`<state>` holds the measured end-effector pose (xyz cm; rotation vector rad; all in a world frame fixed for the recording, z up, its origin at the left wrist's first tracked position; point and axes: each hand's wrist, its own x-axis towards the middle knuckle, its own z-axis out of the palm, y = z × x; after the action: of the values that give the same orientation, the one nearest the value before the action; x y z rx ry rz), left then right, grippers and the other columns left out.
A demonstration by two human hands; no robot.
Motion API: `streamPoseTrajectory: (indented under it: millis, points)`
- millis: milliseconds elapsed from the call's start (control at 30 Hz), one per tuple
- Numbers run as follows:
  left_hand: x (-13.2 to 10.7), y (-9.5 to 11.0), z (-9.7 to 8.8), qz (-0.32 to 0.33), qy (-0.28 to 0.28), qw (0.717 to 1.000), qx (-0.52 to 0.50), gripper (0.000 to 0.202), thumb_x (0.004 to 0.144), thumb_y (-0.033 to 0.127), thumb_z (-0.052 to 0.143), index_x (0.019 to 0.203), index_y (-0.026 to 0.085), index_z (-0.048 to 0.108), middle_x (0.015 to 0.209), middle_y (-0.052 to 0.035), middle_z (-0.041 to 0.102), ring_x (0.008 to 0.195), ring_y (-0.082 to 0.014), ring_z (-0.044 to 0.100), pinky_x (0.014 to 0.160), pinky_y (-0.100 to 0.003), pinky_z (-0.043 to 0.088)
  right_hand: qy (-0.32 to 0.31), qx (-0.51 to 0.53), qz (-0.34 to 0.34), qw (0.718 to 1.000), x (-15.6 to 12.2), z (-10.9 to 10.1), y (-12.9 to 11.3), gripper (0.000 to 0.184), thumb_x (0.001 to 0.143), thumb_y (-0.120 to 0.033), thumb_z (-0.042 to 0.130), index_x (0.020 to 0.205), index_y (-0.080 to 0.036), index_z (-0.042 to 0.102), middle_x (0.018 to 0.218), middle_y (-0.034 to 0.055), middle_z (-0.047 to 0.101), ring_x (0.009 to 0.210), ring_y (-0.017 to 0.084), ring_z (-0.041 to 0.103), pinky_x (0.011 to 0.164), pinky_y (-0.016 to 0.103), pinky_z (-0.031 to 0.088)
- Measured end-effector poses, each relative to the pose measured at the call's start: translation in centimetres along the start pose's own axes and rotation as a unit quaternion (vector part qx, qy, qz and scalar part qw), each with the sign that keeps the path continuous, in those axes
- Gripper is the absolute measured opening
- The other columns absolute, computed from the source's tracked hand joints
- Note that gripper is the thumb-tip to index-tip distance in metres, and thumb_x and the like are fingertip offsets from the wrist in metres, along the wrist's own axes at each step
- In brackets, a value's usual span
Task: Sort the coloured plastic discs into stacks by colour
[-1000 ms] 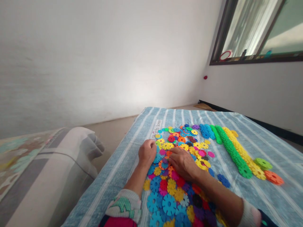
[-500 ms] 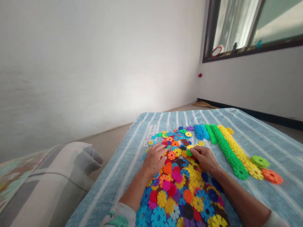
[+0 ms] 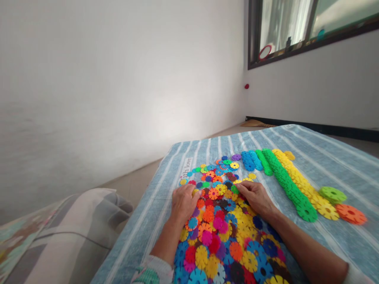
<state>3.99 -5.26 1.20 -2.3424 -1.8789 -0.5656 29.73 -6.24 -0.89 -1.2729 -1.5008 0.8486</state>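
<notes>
Keep the pinch light: the right hand (image 3: 257,198) has thumb and finger nearly together on a green disc (image 3: 234,189) at its ten o'clock; the left hand (image 3: 183,202) curls loosely over the pile (image 3: 224,227), any hold hidden.

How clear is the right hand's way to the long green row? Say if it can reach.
Probably yes: the long green row lies beside the right hand, with only striped cloth visible between, though the hand seems busy with a green disc.

We look from the head, forward and down, along a blue-and-white striped cloth (image 3: 142,221), our bare left hand (image 3: 184,200) and right hand (image 3: 257,197) near, white wall (image 3: 118,79) beyond.
</notes>
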Motion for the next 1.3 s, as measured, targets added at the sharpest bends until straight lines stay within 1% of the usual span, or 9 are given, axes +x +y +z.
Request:
streamPoseTrajectory:
  millis: [100,167,300,433,567,833,933,1100,1300]
  points:
    - [0.3,0.2,0.5,0.037,0.017,0.999,-0.014,0.024,0.085,0.033,0.054,0.101,0.021,0.070,0.114,-0.0108,0.070,0.113,-0.0279,0.059,0.097,-0.044,0.043,-0.007,0.003,0.000,1.000,0.0,0.0,-0.1,0.045,0.080,-0.054,0.048,0.055,-0.017,0.055,0.054,-0.0023,0.045,0.054,0.011,0.041,0.051,0.024,0.031]
    - [0.3,0.5,0.8,0.062,-0.004,0.998,-0.019,0.030,0.084,0.031,0.056,0.110,0.023,0.068,0.124,-0.0101,0.067,0.124,-0.0305,0.053,0.103,-0.049,0.039,-0.009,0.000,0.000,1.000,0.0,-0.1,-0.2,0.045,0.080,-0.054,0.048,0.056,-0.017,0.055,0.054,-0.0023,0.045,0.055,0.012,0.041,0.051,0.024,0.031]
    - [0.0,0.9,0.8,0.037,-0.030,0.999,0.004,0.027,0.086,0.032,0.056,0.107,0.023,0.069,0.124,-0.0108,0.067,0.127,-0.0339,0.051,0.104,-0.055,0.035,-0.009,-0.002,0.000,1.000,0.0,-0.1,-0.2,0.044,0.080,-0.053,0.048,0.057,-0.017,0.057,0.055,-0.0020,0.045,0.056,0.012,0.041,0.051,0.024,0.031]
    - [-0.2,0.8,0.6,0.018,-0.002,1.000,0.015,0.026,0.085,0.034,0.057,0.106,0.023,0.068,0.116,-0.0109,0.070,0.121,-0.0309,0.055,0.103,-0.050,0.037,-0.003,0.000,-0.014,1.000,0.0,0.1,0.2,0.043,0.081,-0.052,0.049,0.056,-0.017,0.056,0.054,-0.0026,0.045,0.054,0.011,0.040,0.050,0.024,0.030]
    - [0.1,0.6,0.8,0.035,0.015,0.999,0.015,0.029,0.087,0.031,0.054,0.111,0.022,0.067,0.121,-0.0110,0.068,0.123,-0.0295,0.054,0.103,-0.048,0.039,-0.003,0.001,-0.016,1.000,0.1,0.2,0.4,0.042,0.082,-0.050,0.048,0.057,-0.017,0.056,0.054,-0.0028,0.044,0.054,0.011,0.040,0.050,0.024,0.030]
    - [0.8,1.2,1.2,0.065,-0.035,0.997,0.000,0.028,0.091,0.027,0.044,0.105,0.024,0.068,0.114,-0.0069,0.071,0.124,-0.0300,0.053,0.103,-0.050,0.039,-0.006,-0.003,-0.006,1.000,0.1,0.2,0.2,0.041,0.081,-0.051,0.046,0.059,-0.018,0.055,0.056,-0.0027,0.044,0.056,0.012,0.041,0.054,0.025,0.031]
    - [0.9,0.9,1.3,0.073,-0.025,0.997,0.002,0.032,0.091,0.023,0.040,0.098,0.022,0.071,0.103,-0.0094,0.073,0.115,-0.0285,0.059,0.100,-0.048,0.042,-0.007,-0.004,-0.009,1.000,0.1,0.2,0.3,0.041,0.082,-0.050,0.047,0.059,-0.018,0.055,0.057,-0.0028,0.045,0.057,0.012,0.042,0.055,0.025,0.031]
    - [1.2,0.1,1.6,0.068,0.009,0.997,-0.042,0.036,0.088,0.018,0.038,0.103,0.019,0.071,0.100,-0.0114,0.073,0.099,-0.0240,0.065,0.092,-0.040,0.049,-0.011,-0.005,-0.016,1.000,0.3,0.3,0.5,0.040,0.083,-0.048,0.046,0.059,-0.017,0.055,0.058,-0.0027,0.045,0.059,0.012,0.043,0.056,0.025,0.032]
    - [2.3,0.5,0.9,0.023,-0.041,0.998,-0.032,0.033,0.085,0.013,0.042,0.099,0.019,0.071,0.098,-0.0087,0.073,0.096,-0.0205,0.063,0.088,-0.032,0.046,-0.013,0.001,-0.007,1.000,0.5,0.5,0.6,0.040,0.081,-0.049,0.046,0.062,-0.017,0.059,0.057,-0.0025,0.046,0.058,0.013,0.043,0.056,0.025,0.032]
